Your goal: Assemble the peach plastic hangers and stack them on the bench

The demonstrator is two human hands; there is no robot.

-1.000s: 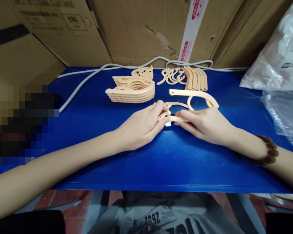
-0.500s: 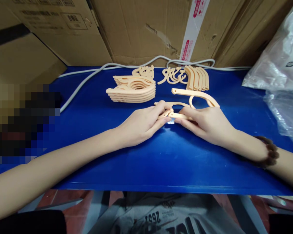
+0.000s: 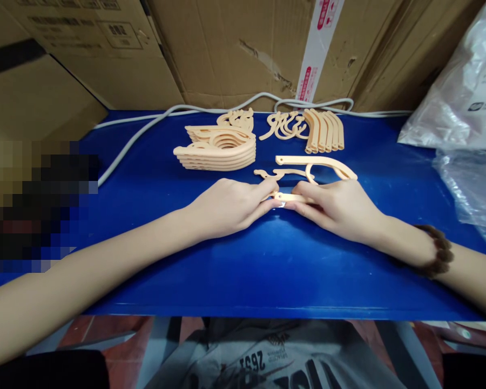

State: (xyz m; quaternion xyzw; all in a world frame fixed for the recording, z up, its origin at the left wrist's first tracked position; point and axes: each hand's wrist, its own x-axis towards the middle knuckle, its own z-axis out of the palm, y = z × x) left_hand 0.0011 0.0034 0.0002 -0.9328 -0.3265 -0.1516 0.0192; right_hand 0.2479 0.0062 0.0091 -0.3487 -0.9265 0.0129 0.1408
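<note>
Above the middle of the blue table my two hands meet, both closed on beige plastic folding-hanger parts. My left hand [image 3: 241,208] pinches a small piece, mostly hidden by the fingers; it may be a hook. In my right hand [image 3: 340,208] is a hanger arm [image 3: 288,198], its holed end pointing left and touching the left fingertips. Another hanger arm [image 3: 308,160], with a curved loop below it, extends beyond the right knuckles. Whether it joins the held arm I cannot tell. A slim wavy beige part [image 3: 294,172] shows just behind the fingers.
A stack of folded hangers [image 3: 216,156] lies behind my left hand, loose hooks [image 3: 285,125] and a row of hanger arms [image 3: 324,131] farther back. A white cable [image 3: 146,127] runs along cardboard boxes [image 3: 227,54]. Plastic bags [image 3: 449,102] lie at the right.
The held pieces have come closer together at the fingertips. The arm extending beyond my right hand has tilted and shifted slightly left and nearer me. The stacks have stayed put.
</note>
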